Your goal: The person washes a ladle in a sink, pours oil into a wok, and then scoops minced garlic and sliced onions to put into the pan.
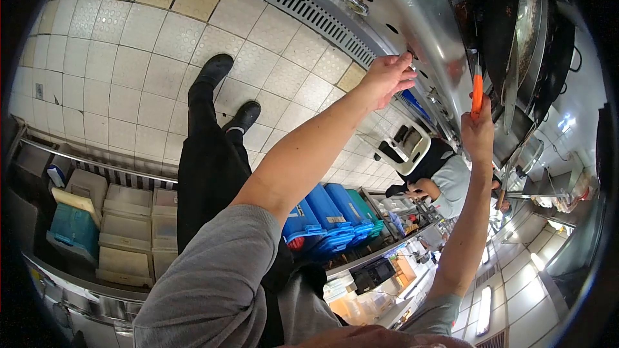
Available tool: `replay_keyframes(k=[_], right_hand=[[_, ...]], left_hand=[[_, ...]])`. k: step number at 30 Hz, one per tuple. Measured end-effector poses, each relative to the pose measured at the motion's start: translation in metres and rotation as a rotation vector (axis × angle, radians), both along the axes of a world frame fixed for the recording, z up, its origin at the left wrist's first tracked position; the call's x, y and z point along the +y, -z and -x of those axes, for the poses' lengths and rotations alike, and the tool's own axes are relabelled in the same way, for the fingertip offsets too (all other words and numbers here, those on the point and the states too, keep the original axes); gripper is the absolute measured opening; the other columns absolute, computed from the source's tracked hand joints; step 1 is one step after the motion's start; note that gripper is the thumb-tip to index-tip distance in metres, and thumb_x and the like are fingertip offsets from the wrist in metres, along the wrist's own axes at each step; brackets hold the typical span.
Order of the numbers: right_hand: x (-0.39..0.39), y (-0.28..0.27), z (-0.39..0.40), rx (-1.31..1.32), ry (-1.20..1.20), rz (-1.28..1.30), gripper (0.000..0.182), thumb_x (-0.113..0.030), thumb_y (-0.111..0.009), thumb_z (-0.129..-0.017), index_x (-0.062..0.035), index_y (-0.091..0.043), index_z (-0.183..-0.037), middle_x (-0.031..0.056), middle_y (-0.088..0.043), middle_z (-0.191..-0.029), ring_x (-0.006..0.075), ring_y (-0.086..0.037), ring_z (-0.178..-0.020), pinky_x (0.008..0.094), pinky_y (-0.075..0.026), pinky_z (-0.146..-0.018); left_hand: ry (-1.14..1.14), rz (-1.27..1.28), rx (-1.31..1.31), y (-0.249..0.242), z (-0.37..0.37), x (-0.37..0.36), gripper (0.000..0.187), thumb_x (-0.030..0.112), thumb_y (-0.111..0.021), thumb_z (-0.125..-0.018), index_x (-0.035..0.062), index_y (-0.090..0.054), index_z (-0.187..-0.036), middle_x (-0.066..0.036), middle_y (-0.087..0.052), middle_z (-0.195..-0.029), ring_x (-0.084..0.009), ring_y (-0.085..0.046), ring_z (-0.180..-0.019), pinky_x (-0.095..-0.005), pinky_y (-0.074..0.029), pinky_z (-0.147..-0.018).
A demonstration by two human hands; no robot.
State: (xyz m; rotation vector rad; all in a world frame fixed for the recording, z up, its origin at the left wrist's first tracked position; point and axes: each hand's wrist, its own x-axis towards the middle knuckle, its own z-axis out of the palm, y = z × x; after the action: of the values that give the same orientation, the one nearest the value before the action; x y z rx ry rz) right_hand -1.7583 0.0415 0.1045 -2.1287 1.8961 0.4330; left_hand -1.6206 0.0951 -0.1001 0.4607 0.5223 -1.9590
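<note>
Right hand (478, 134) first: its grip is wrapped tight around an orange handle (476, 93), fingers closed on the lower end, the handle standing straight up out of the fist. Past the top of that grip the handle runs toward the dark wok (509, 38), and what sits at its working end is lost against the dark metal, so I cannot tell the tool's head.

Over to the left hand (387, 77): the arm is stretched out long, fingers spread and loose, holding nothing, fingertips right at the steel front panel (412, 13) of the cooker, by a row of small holes. Whether they actually touch the steel is hard to say.

Just beyond that open grip, a round knob (356, 2) sits on the panel, and a long floor drain grate (290, 3) runs alongside it. Below both arms, tiled floor (129, 58) and the person's black shoes (216, 67).

Further off, beyond the right-hand grip, a co-worker's pale sleeve (451, 183), blue crates (335, 216) and stacked pale tubs (126, 232) on a shelf.
</note>
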Motion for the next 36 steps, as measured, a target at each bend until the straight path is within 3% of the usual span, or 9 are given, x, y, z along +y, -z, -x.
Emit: replay_keyframes(k=[5, 7, 8, 12, 17, 24, 30, 32, 36], right_hand=[[0.004, -0.007, -0.011, 0.026, 0.049, -0.027, 0.057, -0.002, -0.053, -0.082, -0.0117, -0.04, -0.136, 0.0238, -0.062, -0.105, 0.0402, -0.064, -0.099, 0.0418, -0.049, -0.088], [0.006, -0.009, -0.019, 0.007, 0.046, -0.029, 0.057, -0.003, -0.053, -0.082, -0.0125, -0.039, -0.137, 0.0253, -0.062, -0.103, 0.0416, -0.064, -0.099, 0.043, -0.049, -0.087], [0.007, -0.013, -0.025, 0.033, 0.061, -0.034, 0.057, -0.003, -0.053, -0.082, -0.0124, -0.039, -0.137, 0.0257, -0.062, -0.104, 0.0425, -0.064, -0.1, 0.0436, -0.049, -0.087], [0.013, -0.02, -0.032, 0.143, 0.127, -0.059, 0.055, -0.003, -0.053, -0.082, -0.012, -0.04, -0.135, 0.0264, -0.063, -0.105, 0.0445, -0.063, -0.103, 0.0447, -0.049, -0.086], [0.016, -0.014, -0.018, 0.13, 0.063, 0.003, 0.053, -0.002, -0.053, -0.082, -0.0105, -0.042, -0.133, 0.024, -0.064, -0.108, 0.0431, -0.064, -0.103, 0.0433, -0.049, -0.086], [0.014, -0.009, -0.011, 0.1, 0.06, 0.012, 0.05, 0.001, -0.055, -0.082, -0.0092, -0.044, -0.129, 0.0189, -0.063, -0.113, 0.0393, -0.063, -0.107, 0.0381, -0.049, -0.088], [0.013, -0.013, -0.02, 0.096, 0.089, -0.03, 0.047, 0.001, -0.054, -0.083, -0.0088, -0.044, -0.127, 0.0163, -0.061, -0.119, 0.0364, -0.062, -0.111, 0.0379, -0.046, -0.094], [0.012, -0.014, -0.023, 0.099, 0.107, -0.038, 0.046, 0.001, -0.054, -0.083, -0.0089, -0.044, -0.127, 0.0163, -0.061, -0.12, 0.0356, -0.061, -0.112, 0.0379, -0.045, -0.095], [0.012, -0.014, -0.023, 0.095, 0.123, -0.039, 0.047, 0.002, -0.054, -0.082, -0.0092, -0.044, -0.127, 0.0156, -0.06, -0.119, 0.0338, -0.061, -0.113, 0.0369, -0.044, -0.096]], left_hand=[[-0.114, -0.098, 0.146, 0.003, 0.02, 0.0, 0.036, 0.02, -0.068, -0.094, -0.0032, -0.055, -0.118, -0.011, -0.059, -0.107, -0.021, -0.06, -0.1, -0.0295, -0.051, -0.091], [-0.119, 0.005, -0.455, -0.002, 0.028, -0.001, 0.037, 0.015, -0.07, -0.092, -0.0062, -0.054, -0.118, -0.008, -0.06, -0.099, -0.0149, -0.058, -0.094, -0.0253, -0.05, -0.083], [-0.176, -0.032, -0.586, -0.009, 0.03, -0.001, 0.036, 0.012, -0.071, -0.09, -0.0074, -0.055, -0.116, -0.004, -0.06, -0.092, -0.0103, -0.056, -0.086, -0.0242, -0.048, -0.076], [-0.207, -0.132, -0.727, -0.017, 0.034, -0.005, 0.035, 0.014, -0.073, -0.089, -0.0066, -0.056, -0.111, -0.001, -0.059, -0.087, -0.0092, -0.056, -0.079, -0.0247, -0.047, -0.073], [0.077, -0.045, -0.379, 0.002, 0.023, -0.006, 0.025, 0.022, -0.075, -0.088, 0.0035, -0.059, -0.093, -0.001, -0.061, -0.083, -0.01, -0.056, -0.079, -0.0262, -0.048, -0.073], [0.065, -0.026, -0.317, 0.001, 0.02, -0.004, 0.03, 0.03, -0.077, -0.087, 0.0072, -0.058, -0.083, -0.002, -0.063, -0.084, -0.0113, -0.058, -0.079, -0.0253, -0.049, -0.074], [-0.005, -0.065, -0.205, 0.002, 0.026, -0.003, 0.034, 0.028, -0.076, -0.087, 0.0025, -0.057, -0.097, -0.005, -0.063, -0.088, -0.016, -0.062, -0.087, -0.0289, -0.053, -0.082], [-0.094, -0.152, -0.01, 0.005, 0.028, -0.003, 0.042, 0.028, -0.076, -0.087, -0.0011, -0.053, -0.106, -0.009, -0.062, -0.097, -0.0212, -0.063, -0.092, -0.0334, -0.055, -0.088], [-0.042, -0.127, 0.088, 0.004, 0.01, -0.002, 0.05, 0.031, -0.076, -0.086, -0.0048, -0.052, -0.112, -0.015, -0.059, -0.109, -0.0284, -0.063, -0.102, -0.0386, -0.054, -0.094]])
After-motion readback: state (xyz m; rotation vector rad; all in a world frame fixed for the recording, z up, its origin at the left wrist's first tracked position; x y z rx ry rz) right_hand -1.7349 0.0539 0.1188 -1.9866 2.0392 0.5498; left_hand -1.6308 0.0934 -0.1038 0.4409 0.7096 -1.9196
